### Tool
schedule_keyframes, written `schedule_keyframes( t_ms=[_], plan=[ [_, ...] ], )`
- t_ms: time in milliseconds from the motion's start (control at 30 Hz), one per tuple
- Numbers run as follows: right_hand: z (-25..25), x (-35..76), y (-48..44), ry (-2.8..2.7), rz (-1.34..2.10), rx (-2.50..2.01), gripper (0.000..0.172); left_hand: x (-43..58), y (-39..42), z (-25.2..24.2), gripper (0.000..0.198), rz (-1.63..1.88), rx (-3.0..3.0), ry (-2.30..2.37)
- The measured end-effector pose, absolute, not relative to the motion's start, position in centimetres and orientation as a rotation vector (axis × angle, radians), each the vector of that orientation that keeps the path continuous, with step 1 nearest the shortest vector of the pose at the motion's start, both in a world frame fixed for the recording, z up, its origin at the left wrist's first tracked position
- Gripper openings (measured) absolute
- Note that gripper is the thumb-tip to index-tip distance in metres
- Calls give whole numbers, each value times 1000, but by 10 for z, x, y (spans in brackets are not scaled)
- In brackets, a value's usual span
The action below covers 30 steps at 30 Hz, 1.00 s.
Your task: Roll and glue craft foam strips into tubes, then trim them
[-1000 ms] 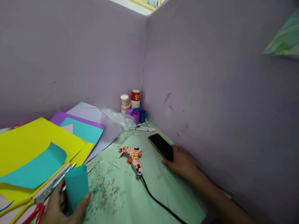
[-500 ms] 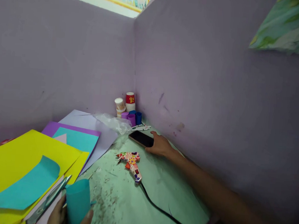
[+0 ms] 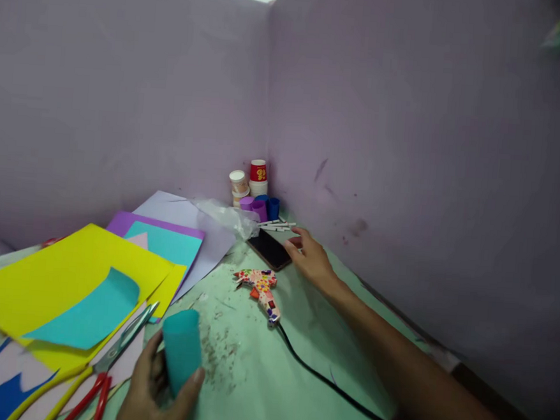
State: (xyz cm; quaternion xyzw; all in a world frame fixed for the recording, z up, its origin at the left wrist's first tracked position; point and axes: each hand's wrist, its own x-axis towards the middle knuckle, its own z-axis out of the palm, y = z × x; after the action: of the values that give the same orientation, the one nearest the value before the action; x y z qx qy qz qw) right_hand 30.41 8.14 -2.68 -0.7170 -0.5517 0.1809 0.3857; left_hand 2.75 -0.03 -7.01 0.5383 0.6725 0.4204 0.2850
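The left hand (image 3: 152,396) holds 1 teal tube (image 3: 182,350); over there, the right hand (image 3: 313,261), half-spread, is just beside the phone (image 3: 270,249).

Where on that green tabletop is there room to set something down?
Bare: between the black cord and the right arm; also between the cord and the teal tube in the left hand, though specks dot it. Crowded: left side, with paper and scissors; far corner, with cups.

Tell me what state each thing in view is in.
Teal paper tube: rolled, in the left hand
Phone: flat, screen dark
Right hand: open, beside the phone
Glue gun: on its side, cord attached
Plastic bag: crumpled
Yellow-handled scissors: lying down
Turquoise paper strip: curved
Red paper cup: stacked
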Motion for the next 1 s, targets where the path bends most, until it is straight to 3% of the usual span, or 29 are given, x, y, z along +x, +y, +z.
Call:
schedule_keyframes(
  t_ms=[67, 167, 233, 400, 600, 767, 1000],
  plan=[
    [-21, 278, 52, -1434, 609, -1660, 48, 39, -10, -63, 74, 1135, 1426, 1679],
    [-19, 242, 12, -1540, 1182, -1075, 85, 50, -21, -61, 69, 1099, 1493, 1565],
    [-21, 226, -3, -1652, 1271, -930, 91, 51, -24, -64, 68, 1037, 1588, 1519],
    [-35, 217, -5, -1752, 1107, -855, 72, 46, -25, -70, 66, 954, 1777, 1451],
    [-50, 216, -6, -1824, 944, -732, 69, 49, -23, -66, 49, 858, 1841, 1366],
    [-49, 214, -7, -1786, 1029, -820, 70, 51, -23, -66, 58, 845, 1765, 1451],
    [-53, 215, -5, -1776, 1027, -766, 64, 46, -24, -75, 53, 927, 1839, 1440]
  ],
)
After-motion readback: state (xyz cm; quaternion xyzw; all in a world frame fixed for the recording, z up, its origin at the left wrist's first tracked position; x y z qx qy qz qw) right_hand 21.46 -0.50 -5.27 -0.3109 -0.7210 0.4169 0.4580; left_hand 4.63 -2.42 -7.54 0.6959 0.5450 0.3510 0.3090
